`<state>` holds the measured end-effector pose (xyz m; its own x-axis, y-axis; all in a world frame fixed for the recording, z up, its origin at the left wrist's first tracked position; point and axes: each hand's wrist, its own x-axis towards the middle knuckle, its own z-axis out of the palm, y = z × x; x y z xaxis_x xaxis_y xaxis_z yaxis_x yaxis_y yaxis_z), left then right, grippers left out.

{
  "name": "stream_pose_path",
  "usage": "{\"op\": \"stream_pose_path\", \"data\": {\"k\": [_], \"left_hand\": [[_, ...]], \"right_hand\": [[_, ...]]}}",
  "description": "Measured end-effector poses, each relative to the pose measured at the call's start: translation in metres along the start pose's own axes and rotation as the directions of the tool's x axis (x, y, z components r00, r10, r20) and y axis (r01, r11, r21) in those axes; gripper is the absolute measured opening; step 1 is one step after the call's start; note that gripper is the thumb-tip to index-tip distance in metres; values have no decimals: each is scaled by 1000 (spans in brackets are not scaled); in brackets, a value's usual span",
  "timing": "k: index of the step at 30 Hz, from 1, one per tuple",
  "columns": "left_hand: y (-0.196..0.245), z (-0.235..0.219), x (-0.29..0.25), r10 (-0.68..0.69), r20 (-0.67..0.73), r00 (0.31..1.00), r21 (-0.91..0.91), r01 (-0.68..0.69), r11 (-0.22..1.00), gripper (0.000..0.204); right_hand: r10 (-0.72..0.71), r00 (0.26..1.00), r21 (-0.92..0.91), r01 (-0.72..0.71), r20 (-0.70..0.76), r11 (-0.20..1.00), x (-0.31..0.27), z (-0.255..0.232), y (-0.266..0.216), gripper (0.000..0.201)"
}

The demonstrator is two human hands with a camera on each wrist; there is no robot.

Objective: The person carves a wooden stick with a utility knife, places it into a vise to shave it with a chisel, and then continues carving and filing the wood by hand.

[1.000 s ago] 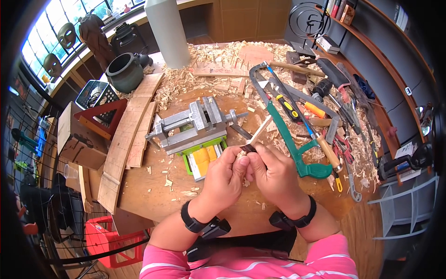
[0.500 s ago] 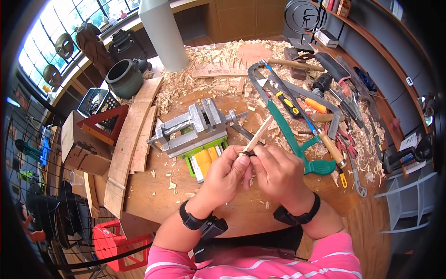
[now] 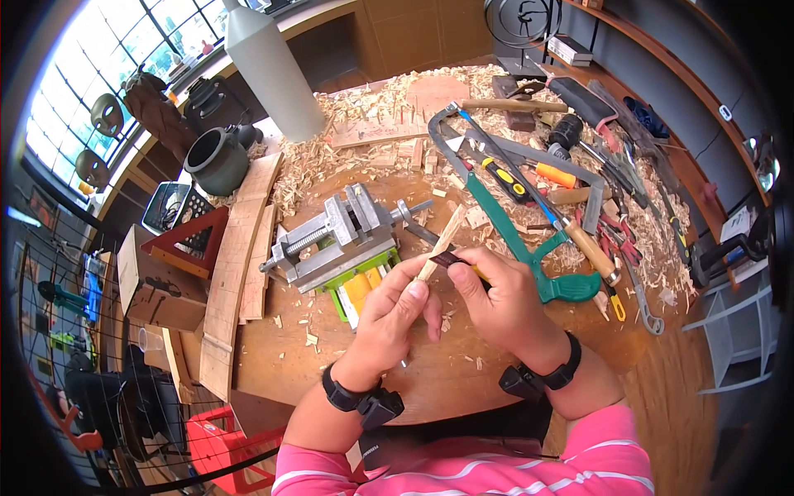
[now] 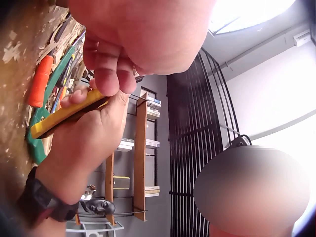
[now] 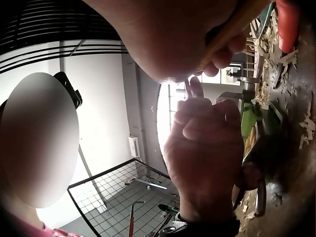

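near the vise (image 3: 339,236), hands (image 3: 397,318) grip a stick (image 3: 447,238)

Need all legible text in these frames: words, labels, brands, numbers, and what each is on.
No text reads clearly.
Book spines: too small.
Cardboard box: dark marks, illegible.
Black cloth at the lap: pale lettering, too small.
Red stool: pale patch, unreadable.

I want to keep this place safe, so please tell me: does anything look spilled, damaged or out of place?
Yes, mostly untidiness. Pale wood shavings are strewn widely over the brown wooden table, and a green-and-grey saw lies in a loose, overlapping pile of tools at the right. Nothing looks plainly broken.
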<state>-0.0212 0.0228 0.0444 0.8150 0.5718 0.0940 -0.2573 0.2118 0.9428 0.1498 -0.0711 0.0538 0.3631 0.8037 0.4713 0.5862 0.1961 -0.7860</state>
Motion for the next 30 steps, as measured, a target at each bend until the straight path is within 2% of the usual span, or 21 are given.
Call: {"op": "stream_pose_path", "data": {"k": [5,7,11,13,16,20,23,25,30], "left_hand": [[-3,4,1,-11,-13,1000,24,11,1000,42],[-6,4,2,25,-35,999,49,-23,999,41],[-9,4,2,2,-44,999,36,-1,999,40],[-10,4,2,-14,-66,998,54,18,998,40],[-7,4,1,-5,-67,998,122,13,992,41],[-8,4,3,21,-30,999,71,-19,997,42],[-10,5,6,54,28,998,46,-55,997,44],[-9,4,5,54,37,998,46,-55,997,44],[-9,4,0,54,10,999,6,-54,999,41]], "right_hand": [[-38,998,-35,36,-55,999,0,4,0,18],[-50,998,-160,43,-42,986,-2,5,-1,19],[-58,997,-213,47,-49,976,-7,11,-1,18],[-52,998,-244,59,36,968,-11,14,-7,16],[-90,996,-209,89,1,974,-10,18,-5,14],[-108,994,-156,102,-27,982,-5,14,-4,14],[-62,995,-184,47,-75,982,-3,10,-2,13],[-134,987,-219,112,-89,969,-2,11,-2,14],[-150,986,-276,125,-69,953,-5,13,-4,14]]}}
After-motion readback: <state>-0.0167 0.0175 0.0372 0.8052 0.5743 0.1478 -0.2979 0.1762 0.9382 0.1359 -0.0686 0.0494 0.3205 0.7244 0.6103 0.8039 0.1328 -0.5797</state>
